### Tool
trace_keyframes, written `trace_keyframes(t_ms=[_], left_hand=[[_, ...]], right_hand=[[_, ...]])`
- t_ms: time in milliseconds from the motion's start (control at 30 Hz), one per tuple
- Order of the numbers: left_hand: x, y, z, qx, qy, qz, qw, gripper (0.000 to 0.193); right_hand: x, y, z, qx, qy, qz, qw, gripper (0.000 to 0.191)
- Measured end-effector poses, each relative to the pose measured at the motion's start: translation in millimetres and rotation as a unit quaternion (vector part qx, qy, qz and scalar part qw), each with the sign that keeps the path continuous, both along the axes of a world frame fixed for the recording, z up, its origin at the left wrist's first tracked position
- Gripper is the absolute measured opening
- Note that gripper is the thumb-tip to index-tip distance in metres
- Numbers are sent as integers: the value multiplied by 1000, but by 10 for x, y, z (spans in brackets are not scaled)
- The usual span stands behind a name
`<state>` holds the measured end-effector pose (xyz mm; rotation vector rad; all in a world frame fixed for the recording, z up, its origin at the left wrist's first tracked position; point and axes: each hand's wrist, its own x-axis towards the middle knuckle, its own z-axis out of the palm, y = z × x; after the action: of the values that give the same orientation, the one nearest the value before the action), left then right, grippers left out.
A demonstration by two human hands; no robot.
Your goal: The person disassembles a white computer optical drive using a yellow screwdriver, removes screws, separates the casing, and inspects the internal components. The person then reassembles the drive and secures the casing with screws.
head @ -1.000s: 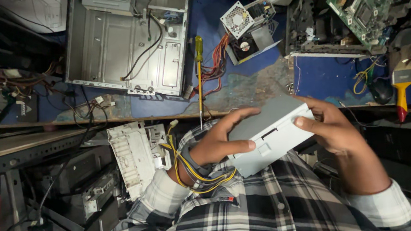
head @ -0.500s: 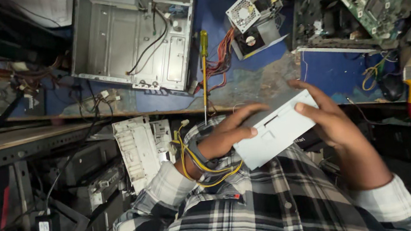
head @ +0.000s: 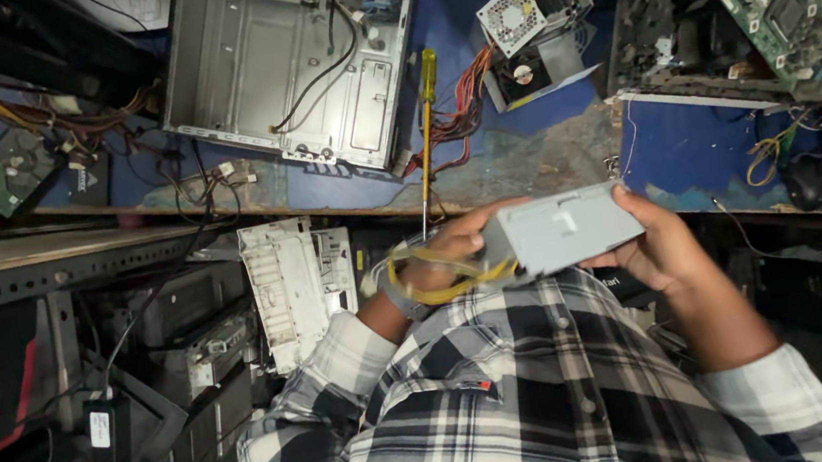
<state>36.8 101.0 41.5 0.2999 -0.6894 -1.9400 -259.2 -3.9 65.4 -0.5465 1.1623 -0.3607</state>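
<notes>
Both hands hold a grey metal box (head: 564, 229) just off the bench's near edge: left hand (head: 448, 249) fingers wrapped round its cabled end, right hand (head: 658, 242) fingers gripping the other; a yellow-handled screwdriver (head: 424, 129) lies on the bench

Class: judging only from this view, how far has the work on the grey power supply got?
Done: the open metal computer case lies empty on the blue workbench. In hand: left hand and right hand hold the grey power supply, yellow wires trailing. Left: the yellow-handled screwdriver lies unused.
</notes>
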Motion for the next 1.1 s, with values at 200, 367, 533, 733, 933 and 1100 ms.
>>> trace_keyframes(t_ms=[200, 367, 533, 733, 933, 1100], left_hand=[[-26, 122, -28, -136, -425, 121, 887, 109], [-86, -42, 108, -116, -554, 195, 801, 92], [-29, -94, 124, -35, -497, 177, 848, 75], [-134, -115, -24, 16, -289, 206, 935, 67], [-169, -163, -221, 50, -334, 166, 927, 63], [-108, -255, -324, 50, -213, 110, 969, 59]], right_hand=[[-10, -67, -37, 17, 7, 5, 1000, 61], [17, -66, -67, 45, -12, 30, 998, 64], [-62, -20, -134, 64, -51, 44, 996, 75], [-208, 123, -320, -90, -31, 24, 995, 76], [22, 261, -421, -149, -69, -105, 981, 65], [145, 189, -230, -49, -92, -160, 982, 59]])
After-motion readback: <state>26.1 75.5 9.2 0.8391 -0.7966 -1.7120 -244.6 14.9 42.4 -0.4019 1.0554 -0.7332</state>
